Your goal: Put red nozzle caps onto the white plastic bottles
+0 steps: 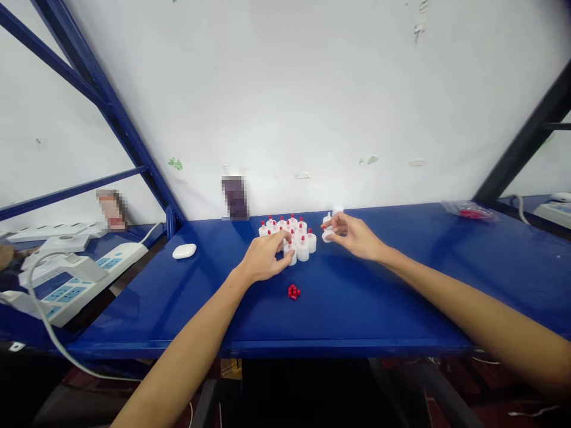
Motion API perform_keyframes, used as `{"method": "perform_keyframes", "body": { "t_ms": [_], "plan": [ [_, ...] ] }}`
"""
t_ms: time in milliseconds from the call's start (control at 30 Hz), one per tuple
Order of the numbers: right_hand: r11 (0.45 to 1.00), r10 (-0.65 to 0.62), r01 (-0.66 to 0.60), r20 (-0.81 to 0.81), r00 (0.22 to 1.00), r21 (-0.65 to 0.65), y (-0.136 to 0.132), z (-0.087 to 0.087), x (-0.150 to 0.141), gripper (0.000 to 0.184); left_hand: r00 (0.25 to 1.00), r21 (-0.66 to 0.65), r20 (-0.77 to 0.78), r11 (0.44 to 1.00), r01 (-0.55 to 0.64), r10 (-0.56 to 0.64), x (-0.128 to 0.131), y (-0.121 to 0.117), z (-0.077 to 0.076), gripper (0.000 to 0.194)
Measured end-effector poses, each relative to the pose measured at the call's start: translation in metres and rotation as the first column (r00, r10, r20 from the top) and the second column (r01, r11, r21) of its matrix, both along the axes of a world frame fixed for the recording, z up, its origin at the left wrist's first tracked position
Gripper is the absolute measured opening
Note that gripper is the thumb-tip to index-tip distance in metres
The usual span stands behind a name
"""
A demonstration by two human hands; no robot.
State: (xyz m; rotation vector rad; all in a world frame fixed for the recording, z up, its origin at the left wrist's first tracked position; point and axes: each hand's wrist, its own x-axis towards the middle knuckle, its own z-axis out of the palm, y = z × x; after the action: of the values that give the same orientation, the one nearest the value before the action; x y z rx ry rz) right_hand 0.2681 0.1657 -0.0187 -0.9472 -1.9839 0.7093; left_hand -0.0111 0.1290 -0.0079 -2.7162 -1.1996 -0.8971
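Several small white bottles (303, 251) with red pointed caps stand close together at the back middle of the table. My left hand (266, 257) is closed around a capped white bottle (289, 254) at the cluster's front left, thumb and fingers on its sides. To the right of the cluster, my right hand (354, 236) pinches another white bottle (328, 236), whose white nozzle shows above the fingers. A spot of red shows at those fingertips; I cannot tell whether it is a cap. A small heap of loose red caps (293, 291) lies in front of the cluster.
Behind my right hand stands another white item (338, 210), partly hidden. A white earbud case (184, 251) lies on the left of the blue table (214, 297). A clear bag with red pieces (470, 213) is at the back right. Power strips (84, 282) sit beyond the left edge.
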Motion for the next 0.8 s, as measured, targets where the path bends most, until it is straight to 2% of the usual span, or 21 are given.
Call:
{"method": "perform_keyframes", "body": {
  "t_ms": [100,167,300,400,467,533,633,733,800],
  "plan": [
    [0.982,-0.058,0.015,0.230,0.971,0.186,-0.004,-0.004,-0.002,0.012,0.993,-0.031,-0.100,0.998,-0.063,0.059,0.002,-0.001,0.003,0.030],
    [0.964,-0.054,-0.044,0.356,0.933,0.261,-0.008,-0.006,-0.005,0.018,0.986,-0.022,-0.145,0.996,-0.090,0.086,0.001,0.000,0.004,0.030],
    [0.966,-0.030,-0.085,0.431,0.902,0.245,-0.017,-0.008,-0.013,0.021,0.968,0.020,-0.184,0.986,-0.168,0.169,-0.002,0.001,0.007,0.029],
    [0.973,-0.032,-0.073,0.438,0.898,0.220,-0.023,-0.009,-0.019,0.018,0.961,0.029,-0.165,0.975,-0.221,0.222,-0.005,0.002,0.009,0.035],
    [0.969,-0.041,-0.073,0.447,0.894,0.234,-0.025,-0.010,-0.022,0.021,0.966,0.033,-0.130,0.975,-0.219,0.222,-0.005,0.002,0.009,0.038],
    [0.963,-0.039,-0.088,0.455,0.890,0.253,-0.027,-0.012,-0.024,0.026,0.979,0.053,-0.085,0.982,-0.180,0.184,-0.005,0.000,0.008,0.035],
    [0.958,-0.034,-0.106,0.473,0.880,0.265,-0.027,-0.013,-0.025,0.025,0.997,0.097,-0.053,0.994,-0.054,0.059,0.000,-0.005,0.005,0.025],
    [0.958,-0.048,-0.094,0.476,0.878,0.269,-0.027,-0.013,-0.026,0.025,0.988,0.069,-0.120,0.992,0.106,-0.098,0.009,-0.008,0.000,0.025],
    [0.961,-0.049,-0.087,0.468,0.882,0.263,-0.027,-0.012,-0.026,0.023,0.971,0.014,-0.185,0.987,0.158,-0.153,0.015,-0.009,-0.003,0.030]
  ]
}}
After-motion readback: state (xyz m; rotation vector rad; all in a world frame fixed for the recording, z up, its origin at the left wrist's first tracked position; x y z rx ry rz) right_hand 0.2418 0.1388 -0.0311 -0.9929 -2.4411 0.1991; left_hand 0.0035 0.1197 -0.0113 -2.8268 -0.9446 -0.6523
